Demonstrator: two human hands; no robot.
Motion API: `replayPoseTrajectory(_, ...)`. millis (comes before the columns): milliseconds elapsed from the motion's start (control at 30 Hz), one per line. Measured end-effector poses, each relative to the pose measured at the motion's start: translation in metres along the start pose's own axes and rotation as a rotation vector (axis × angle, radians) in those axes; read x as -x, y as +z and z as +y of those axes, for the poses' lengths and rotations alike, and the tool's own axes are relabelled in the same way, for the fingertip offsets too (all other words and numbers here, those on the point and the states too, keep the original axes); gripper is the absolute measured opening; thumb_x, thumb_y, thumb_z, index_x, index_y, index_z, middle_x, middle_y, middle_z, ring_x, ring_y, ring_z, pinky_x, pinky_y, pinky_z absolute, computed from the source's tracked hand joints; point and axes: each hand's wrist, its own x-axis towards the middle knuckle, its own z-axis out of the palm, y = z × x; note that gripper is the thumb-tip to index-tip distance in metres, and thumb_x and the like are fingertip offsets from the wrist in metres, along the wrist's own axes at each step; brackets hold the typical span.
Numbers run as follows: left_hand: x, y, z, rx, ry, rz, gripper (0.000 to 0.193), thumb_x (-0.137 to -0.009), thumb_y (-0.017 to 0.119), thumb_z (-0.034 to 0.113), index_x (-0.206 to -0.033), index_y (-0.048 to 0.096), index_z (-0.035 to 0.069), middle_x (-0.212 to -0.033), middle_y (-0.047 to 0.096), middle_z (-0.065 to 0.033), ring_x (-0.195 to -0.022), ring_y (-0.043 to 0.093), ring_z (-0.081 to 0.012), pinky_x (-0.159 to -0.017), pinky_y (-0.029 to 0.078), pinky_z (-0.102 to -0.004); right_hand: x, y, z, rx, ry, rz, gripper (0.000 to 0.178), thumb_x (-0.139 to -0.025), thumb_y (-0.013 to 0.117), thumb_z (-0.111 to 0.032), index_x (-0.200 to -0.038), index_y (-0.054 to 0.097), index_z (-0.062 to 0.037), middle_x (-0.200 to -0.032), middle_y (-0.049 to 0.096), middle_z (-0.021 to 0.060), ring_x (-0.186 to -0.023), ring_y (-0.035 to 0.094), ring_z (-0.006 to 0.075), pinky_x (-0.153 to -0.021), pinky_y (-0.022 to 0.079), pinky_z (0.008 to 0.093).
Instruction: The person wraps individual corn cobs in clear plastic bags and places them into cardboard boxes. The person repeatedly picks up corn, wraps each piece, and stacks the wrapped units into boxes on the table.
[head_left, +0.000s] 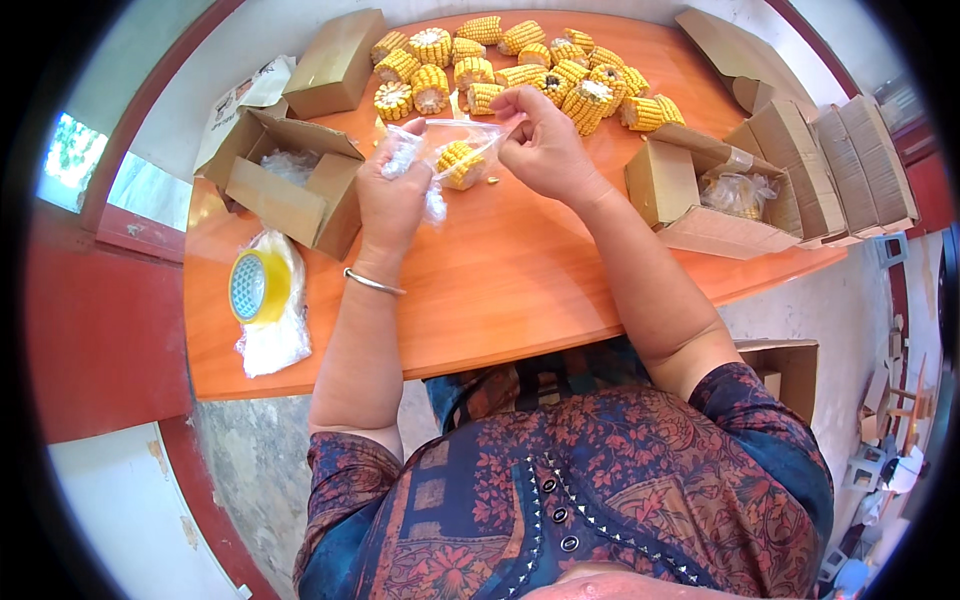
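Note:
Between my hands hangs a clear plastic bag (470, 133) with a piece of corn cob (459, 165) inside it. My left hand (391, 195) is closed on the bag's left edge and also clutches a wad of crumpled clear plastic (403, 153). On the other side, my right hand (547, 145) pinches the bag's right edge between thumb and fingers. Beyond the hands, several cut pieces of yellow corn (472, 72) lie heaped at the far side of the table, some showing pale cut ends.
On the orange table (480, 290), an open cardboard box (290, 185) holding clear plastic stands left. At right, another open box (715, 190) contains bagged corn. A yellow tape roll (258, 286) rests on white plastic (275, 345) at the left edge. A brown carton (335, 62) stands behind.

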Motion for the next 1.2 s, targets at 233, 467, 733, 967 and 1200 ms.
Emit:
replayPoseTrajectory(233, -0.002, -0.002, 0.003, 0.007, 0.011, 0.001, 0.038, -0.079, 0.052, -0.006, -0.116, 0.060, -0.002, -0.103, 0.064, -0.0057, -0.081, 0.058, -0.0071, -0.067, 0.048, -0.0219, 0.000, 0.009, 0.014, 0.039, 0.096, -0.123, 0.028, -0.082, 0.067, -0.005, -0.109, 0.062, -0.0024, -0.084, 0.060, 0.0019, -0.069, 0.051, 0.0074, -0.065, 0.047, 0.0228)
replayPoseTrajectory(467, 0.000, -0.002, 0.010, 0.114, 0.044, 0.038, 0.026, -0.085, 0.056, -0.004, -0.110, 0.062, 0.000, -0.094, 0.063, -0.0043, -0.076, 0.059, -0.0075, -0.063, 0.050, -0.0226, -0.001, 0.009, 0.014, -0.099, -0.018, 0.023, 0.009, -0.085, 0.066, -0.005, -0.093, 0.066, -0.0017, -0.081, 0.060, 0.0016, -0.070, 0.054, 0.0061, -0.058, 0.046, 0.0219)
replayPoseTrajectory(733, 0.006, -0.001, 0.016, 0.214, 0.075, 0.023, 0.022, -0.087, 0.058, -0.002, -0.108, 0.061, -0.002, -0.091, 0.062, -0.0049, -0.075, 0.062, -0.0111, -0.063, 0.050, -0.0223, 0.004, -0.001, -0.006, -0.497, 0.198, -0.069, 0.004, -0.092, 0.057, -0.006, -0.095, 0.059, -0.0037, -0.076, 0.059, 0.0011, -0.062, 0.056, 0.0060, -0.047, 0.045, 0.0200)
replayPoseTrajectory(967, 0.009, 0.005, 0.021, 0.168, 0.097, -0.069, 0.020, -0.087, 0.060, 0.000, -0.107, 0.061, -0.001, -0.094, 0.064, -0.0071, -0.084, 0.063, -0.0125, -0.065, 0.047, -0.0221, 0.003, 0.005, -0.011, -0.416, -0.025, -0.165, 0.011, -0.090, 0.058, -0.006, -0.099, 0.055, -0.0024, -0.075, 0.060, 0.0020, -0.067, 0.057, 0.0071, -0.057, 0.049, 0.0240)
replayPoseTrajectory(1200, 0.013, 0.006, 0.020, 0.132, 0.083, -0.195, 0.019, -0.087, 0.058, -0.002, -0.106, 0.061, -0.001, -0.095, 0.062, -0.0078, -0.080, 0.059, -0.0109, -0.064, 0.044, -0.0213, 0.010, -0.011, -0.035, -0.259, -0.092, -0.426, 0.030, -0.078, 0.072, -0.016, -0.101, 0.058, -0.0018, -0.077, 0.062, 0.0088, -0.067, 0.060, 0.0151, -0.060, 0.049, 0.0297)
